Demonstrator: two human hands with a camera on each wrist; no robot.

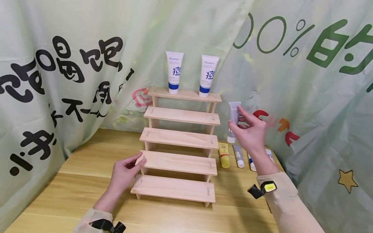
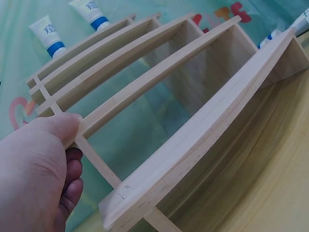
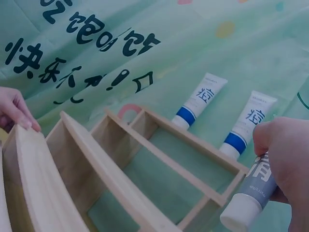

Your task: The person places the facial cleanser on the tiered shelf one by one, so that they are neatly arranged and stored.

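Observation:
A stepped wooden display rack [image 1: 178, 138] with several shelves stands on the table. My left hand [image 1: 125, 171] pinches the left end of its second shelf from the bottom, thumb on top in the left wrist view. Two white tubes with blue bands, one on the left [image 1: 174, 72] and one on the right [image 1: 208, 75], stand cap down on the top shelf. Beside the rack's upper right, my right hand [image 1: 252, 131] holds a grey tube [image 1: 233, 113] upright in the air, its white cap [image 3: 237, 212] pointing down. The hand covers part of the grey tube.
Right of the rack, a yellow tube [image 1: 224, 155], another grey tube [image 1: 238, 156] and white-and-blue tubes [image 1: 252, 163] lie on the wooden table [image 1: 84, 184], partly behind my right arm. A printed curtain [image 1: 140, 38] hangs close behind and at both sides.

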